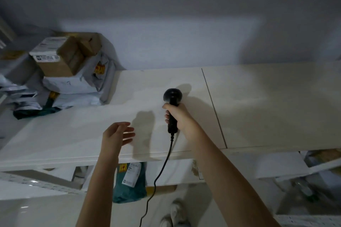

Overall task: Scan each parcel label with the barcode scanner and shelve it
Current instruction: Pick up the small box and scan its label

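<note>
My right hand [176,116] grips the handle of a black corded barcode scanner [172,97], head pointing away over the white shelf top [258,107]. Its cable [162,167] hangs down past the shelf's front edge. My left hand [118,133] hovers above the shelf to the left of the scanner, fingers apart and holding nothing. A pile of parcels sits at the shelf's far left: a cardboard box [55,59] with a white label on top of grey mailer bags [77,86]. A teal parcel [129,182] with a white label lies on the lower shelf under my left arm.
More bags [20,96] spill at the far left edge. A white wall [166,42] backs the shelf. Lower shelves at the right hold wrapped parcels [321,158]. A perforated white rack [36,180] is at the lower left. My shoes [175,212] show on the floor.
</note>
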